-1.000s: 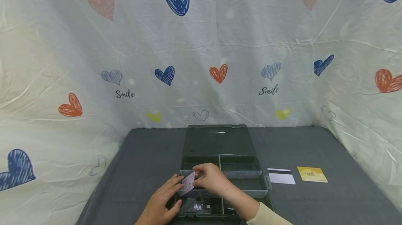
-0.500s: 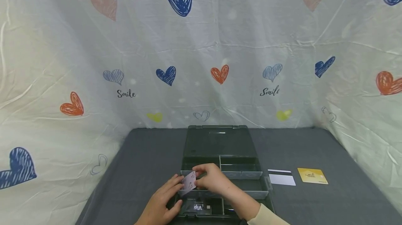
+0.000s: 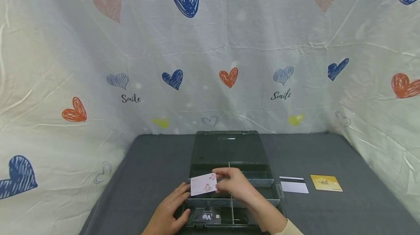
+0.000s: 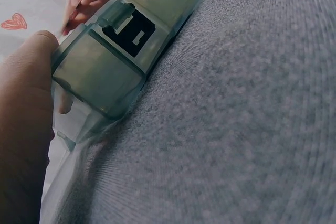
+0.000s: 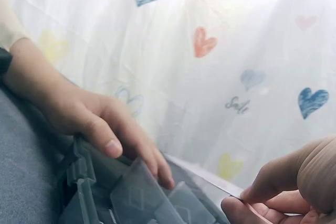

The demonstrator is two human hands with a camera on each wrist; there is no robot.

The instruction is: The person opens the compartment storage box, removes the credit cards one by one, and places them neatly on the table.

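Note:
A pale pinkish card with a small printed picture [image 3: 200,185] is pinched at its right edge between the thumb and fingers of my right hand [image 3: 235,183]. The card is held over the left middle compartment of a translucent dark green divided box [image 3: 259,202], whose lid [image 3: 229,149] is folded back. My left hand [image 3: 170,209] rests along the box's left side, fingers extended and thumb near the front corner. From the right wrist view, the left fingers [image 5: 157,163] reach over the box wall beside the dividers. A dark card marked "Vip" [image 3: 202,216] lies in the front left compartment.
Right of the box, a white card with a black stripe [image 3: 294,185] and a yellow card [image 3: 326,183] lie on the grey cloth-covered table [image 3: 328,213]. Behind the table hangs a white curtain [image 3: 203,38] printed with hearts.
My right hand has moved slightly right and turned the pinched card from a steep slant to face the head camera broadly. The left hand stays in place.

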